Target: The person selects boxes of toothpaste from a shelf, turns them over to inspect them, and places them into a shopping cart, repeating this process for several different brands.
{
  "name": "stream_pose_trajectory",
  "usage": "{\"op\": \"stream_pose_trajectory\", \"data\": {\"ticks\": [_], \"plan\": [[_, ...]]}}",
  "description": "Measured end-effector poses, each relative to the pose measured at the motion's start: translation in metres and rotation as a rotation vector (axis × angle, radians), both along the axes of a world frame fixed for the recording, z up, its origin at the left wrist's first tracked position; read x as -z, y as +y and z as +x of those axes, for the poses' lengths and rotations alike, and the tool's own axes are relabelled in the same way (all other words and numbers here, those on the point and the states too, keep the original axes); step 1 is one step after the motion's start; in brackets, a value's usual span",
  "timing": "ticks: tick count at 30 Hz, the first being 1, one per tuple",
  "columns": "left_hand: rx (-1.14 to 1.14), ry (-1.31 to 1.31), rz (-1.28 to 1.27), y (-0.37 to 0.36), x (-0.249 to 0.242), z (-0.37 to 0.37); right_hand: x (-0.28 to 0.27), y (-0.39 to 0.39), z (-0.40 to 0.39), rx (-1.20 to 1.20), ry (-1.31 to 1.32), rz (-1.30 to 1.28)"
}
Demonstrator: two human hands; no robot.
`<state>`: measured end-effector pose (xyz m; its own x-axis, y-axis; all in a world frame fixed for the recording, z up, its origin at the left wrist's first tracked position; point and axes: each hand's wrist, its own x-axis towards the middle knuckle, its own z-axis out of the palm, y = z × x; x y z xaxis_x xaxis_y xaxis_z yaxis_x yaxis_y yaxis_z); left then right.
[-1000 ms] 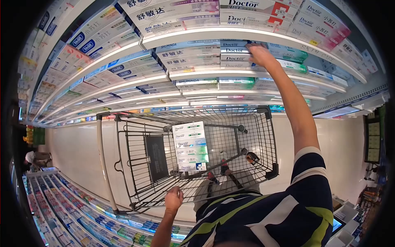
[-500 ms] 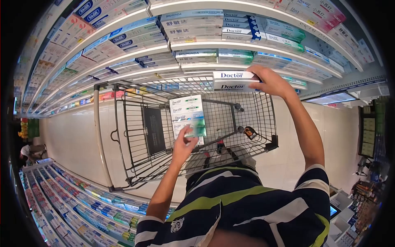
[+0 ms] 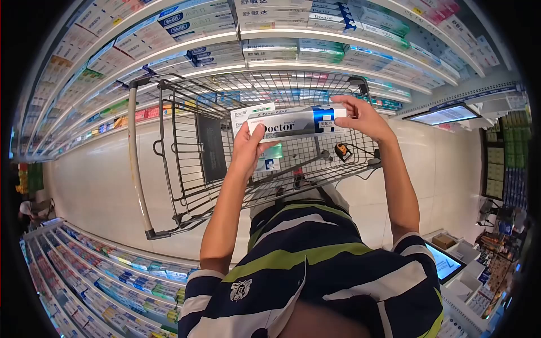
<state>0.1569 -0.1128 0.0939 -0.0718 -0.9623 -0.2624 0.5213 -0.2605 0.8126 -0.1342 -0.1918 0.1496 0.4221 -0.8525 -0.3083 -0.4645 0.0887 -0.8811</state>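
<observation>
Over the shopping cart [image 3: 209, 147], a grey and white toothpaste box [image 3: 290, 125] marked Doctor, with a blue band, is held level between both hands. My left hand [image 3: 248, 145] grips its left end, thumb on the front face. At the right end, my right hand [image 3: 360, 117] has its thumb and fingers around the box. Beneath and behind it, in the cart, lie more Doctor boxes [image 3: 239, 114], partly hidden by the held box and my left hand; a green and white one [image 3: 273, 152] shows below.
Shelves of toothpaste boxes [image 3: 321, 50] run along the far side, with another shelf row [image 3: 112, 276] at the lower left. A black and orange tag [image 3: 342, 152] hangs in the cart. A screen [image 3: 445, 117] stands at the right. Another person [image 3: 35, 213] is at the far left.
My right hand has brought the Doctor box down from near the shelf to over the cart. My left hand has moved up from the boxes in the cart and taken its left end.
</observation>
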Motion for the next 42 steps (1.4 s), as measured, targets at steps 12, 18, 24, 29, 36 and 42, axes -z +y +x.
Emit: {"op": "stream_pose_trajectory", "data": {"ticks": [12, 18, 24, 29, 36, 42], "plan": [[0.129, 0.035, 0.136, 0.022, 0.002, 0.050, 0.032, 0.060, 0.034, 0.185, -0.290, 0.291], [0.102, 0.148, 0.174, 0.027, -0.002, 0.060, 0.036, 0.072, 0.046, 0.273, -0.486, 0.261], [0.038, 0.130, 0.112, 0.028, 0.008, 0.059, 0.041, 0.069, 0.048, 0.339, -0.731, 0.415], [-0.007, -0.013, 0.146, 0.033, 0.014, 0.057, 0.048, 0.075, 0.051, 0.385, -0.545, 0.148], [0.146, 0.093, 0.256, 0.034, 0.017, 0.068, 0.048, 0.076, 0.033, 0.335, -0.536, 0.529], [0.292, -0.098, 0.232, 0.042, 0.003, 0.069, 0.048, 0.082, 0.027, 0.191, -0.546, 0.451]]}}
